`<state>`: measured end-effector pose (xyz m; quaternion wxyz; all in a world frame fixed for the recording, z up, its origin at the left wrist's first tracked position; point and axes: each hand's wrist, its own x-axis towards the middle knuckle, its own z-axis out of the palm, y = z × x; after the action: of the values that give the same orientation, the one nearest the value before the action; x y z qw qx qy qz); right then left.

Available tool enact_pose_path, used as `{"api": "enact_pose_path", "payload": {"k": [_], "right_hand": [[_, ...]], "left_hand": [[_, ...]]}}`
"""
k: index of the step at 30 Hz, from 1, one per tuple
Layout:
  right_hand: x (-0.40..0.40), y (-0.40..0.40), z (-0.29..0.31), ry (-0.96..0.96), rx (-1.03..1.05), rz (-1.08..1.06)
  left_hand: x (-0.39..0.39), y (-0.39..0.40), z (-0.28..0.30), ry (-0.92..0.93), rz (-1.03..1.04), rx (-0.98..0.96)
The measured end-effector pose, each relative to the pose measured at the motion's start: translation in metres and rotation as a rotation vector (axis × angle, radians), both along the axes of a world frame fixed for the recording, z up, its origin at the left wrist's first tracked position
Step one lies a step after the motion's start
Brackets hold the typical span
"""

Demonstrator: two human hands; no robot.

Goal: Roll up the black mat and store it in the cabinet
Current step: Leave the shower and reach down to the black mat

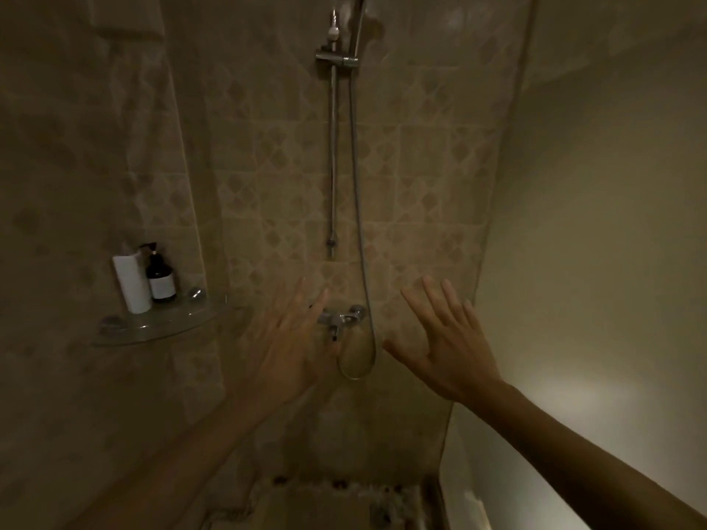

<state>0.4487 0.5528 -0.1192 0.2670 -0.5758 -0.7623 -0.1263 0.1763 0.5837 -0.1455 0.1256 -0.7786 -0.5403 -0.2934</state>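
Note:
I face a dim tiled shower stall. My left hand point(285, 344) is raised in front of the wall with its fingers spread and nothing in it; it looks blurred. My right hand point(445, 344) is held up beside it, fingers also spread and empty. Between the two hands sits the chrome shower mixer point(340, 319) on the wall. No black mat and no cabinet are in view. A strip of the shower floor point(325, 503) shows at the bottom edge, pale with dark spots along its far side.
A shower rail point(333, 154) and hose point(359, 223) run up the tiled wall. A glass corner shelf point(160, 325) at left holds a white bottle point(132, 283) and a dark pump bottle point(160, 277). A glass panel point(574, 262) closes the right side.

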Motion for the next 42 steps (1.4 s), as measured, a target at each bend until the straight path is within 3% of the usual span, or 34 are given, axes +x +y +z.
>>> {"api": "enact_pose_path", "payload": {"k": [3, 11, 23, 24, 27, 28, 30, 31, 42], "right_hand": [[0.006, 0.043, 0.002, -0.020, -0.029, 0.042], [-0.043, 0.156, -0.031, -0.033, -0.133, 0.207], [-0.270, 0.326, -0.105, -0.134, -0.162, 0.776], [-0.295, 0.332, -0.110, -0.147, -0.146, 0.751], [-0.369, 0.340, -0.108, 0.307, -0.278, 0.560], [-0.384, 0.335, -0.112, 0.219, -0.322, 0.683], [-0.401, 0.334, -0.137, -0.171, -0.244, 1.031], [-0.414, 0.332, -0.144, -0.232, -0.218, 1.141], [-0.588, 0.189, -0.192, -0.418, -0.214, 1.657]], "left_hand": [[0.008, 0.023, -0.008, -0.093, 0.008, -0.011], [-0.034, 0.093, -0.044, -0.129, 0.138, -0.090], [-0.193, 0.162, -0.117, -0.124, 0.685, -0.144], [-0.204, 0.162, -0.122, -0.132, 0.711, -0.155], [-0.234, 0.152, -0.137, -0.148, 0.804, -0.200], [-0.243, 0.143, -0.143, -0.165, 0.847, -0.213], [-0.258, 0.121, -0.151, -0.198, 0.928, -0.234], [-0.266, 0.108, -0.154, -0.206, 0.969, -0.246], [-0.291, -0.060, -0.204, -0.394, 1.576, -0.319]]}}
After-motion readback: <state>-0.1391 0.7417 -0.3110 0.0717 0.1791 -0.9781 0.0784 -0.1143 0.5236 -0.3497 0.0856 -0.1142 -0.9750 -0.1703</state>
